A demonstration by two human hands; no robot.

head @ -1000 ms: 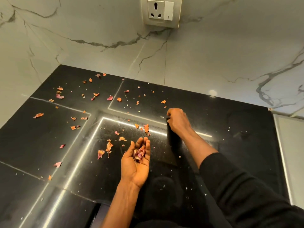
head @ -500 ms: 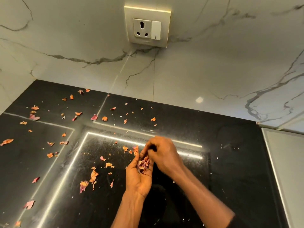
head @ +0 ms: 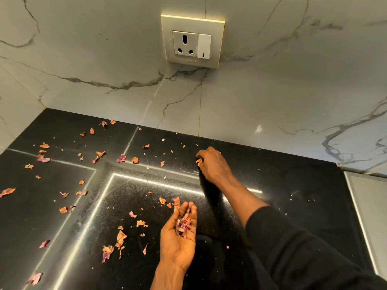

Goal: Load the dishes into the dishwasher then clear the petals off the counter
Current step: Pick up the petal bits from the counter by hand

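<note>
Our left hand (head: 178, 237) lies palm up over the near middle of the counter (head: 293, 195). Its fingers are relaxed and only lightly cupped, carrying a small heap of petals (head: 184, 223) without closing over it. Our right hand (head: 214, 164) reaches to the far side, close to the marble wall (head: 104, 59) below the socket (head: 191, 41). Its fingertips are pinched together on one orange petal (head: 199, 160); we cannot tell whether that petal touches the black surface or is just off it. Many loose petals (head: 120, 237) and tiny crumbs lie scattered over the left and middle of the counter, while the right part shows only a few specks, so we judge the clearing well short of done. The risks from here are small but real. The heap sits in an unclosed palm, so a tilt of the wrist, or a bump when the right hand brings its petal over, could spill it all back onto the counter. The petals look dry and brittle, and a hard pinch may crumble one into bits that are harder to lift. The dark sleeve (head: 293, 248) hangs low on the near right and could drag pieces about.
</note>
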